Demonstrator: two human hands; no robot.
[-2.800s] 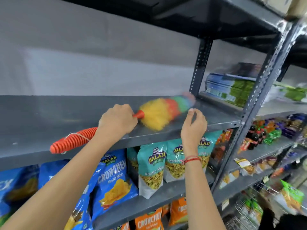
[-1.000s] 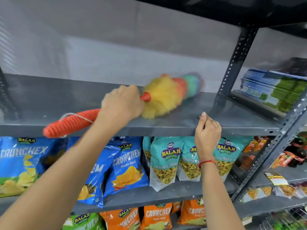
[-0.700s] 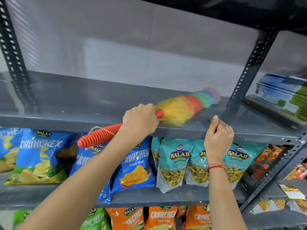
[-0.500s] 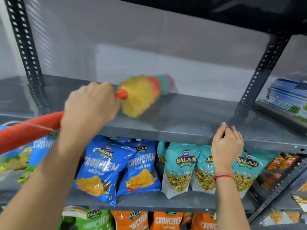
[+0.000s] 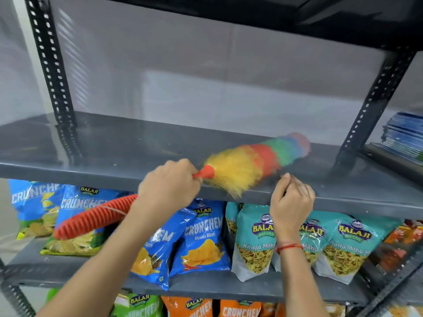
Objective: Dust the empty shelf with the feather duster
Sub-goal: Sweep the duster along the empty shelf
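Below, Balaji Crunchem packets (image 5: 201,239) sit under the dusted shelf (image 5: 114,154).

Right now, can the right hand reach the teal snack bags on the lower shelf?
Probably yes. The right hand rests on the empty shelf's front edge, directly above the teal bags, and holds nothing; nothing blocks the way down.

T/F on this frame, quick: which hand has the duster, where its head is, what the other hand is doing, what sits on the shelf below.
1. The left hand grips the duster by its orange handle. True.
2. The duster's head lies on the empty shelf. True.
3. The right hand holds a snack bag. False: it rests on the shelf's front edge.
4. The shelf below is bare. False: it holds blue bags and teal bags.
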